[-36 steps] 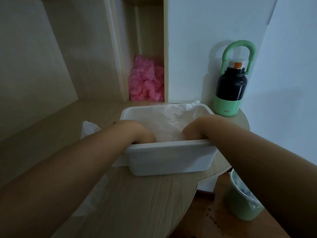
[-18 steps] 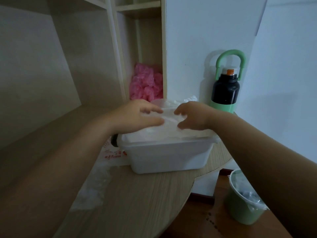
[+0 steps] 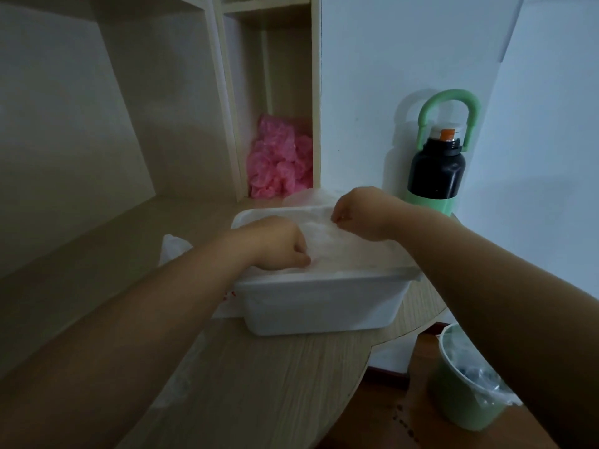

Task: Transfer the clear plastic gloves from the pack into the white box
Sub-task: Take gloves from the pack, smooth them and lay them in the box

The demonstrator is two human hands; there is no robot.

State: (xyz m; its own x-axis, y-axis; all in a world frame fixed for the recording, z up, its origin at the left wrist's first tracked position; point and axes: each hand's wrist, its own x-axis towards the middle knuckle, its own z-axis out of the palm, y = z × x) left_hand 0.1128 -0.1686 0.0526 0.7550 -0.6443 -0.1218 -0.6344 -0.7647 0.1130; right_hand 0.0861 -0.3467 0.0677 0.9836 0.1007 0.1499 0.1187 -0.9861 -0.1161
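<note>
The white box (image 3: 321, 303) stands near the round edge of the wooden desk (image 3: 259, 384). A stack of clear plastic gloves (image 3: 337, 244) fills it up to the rim. My left hand (image 3: 275, 243) rests on the left part of the stack with its fingers curled onto the plastic. My right hand (image 3: 359, 212) pinches the far upper edge of the gloves above the box's back right. The flattened clear pack (image 3: 175, 380) lies on the desk left of the box, partly under my left forearm.
A black and green bottle (image 3: 436, 170) with a green handle stands against the wall behind the box. Crumpled pink plastic (image 3: 278, 163) sits in a shelf niche. A green bin (image 3: 466, 384) with a liner stands on the floor at lower right.
Both hands came up out of the box with the gloves. They now sit lower on the stack, the left at its near left side and the right pinching the far edge.
</note>
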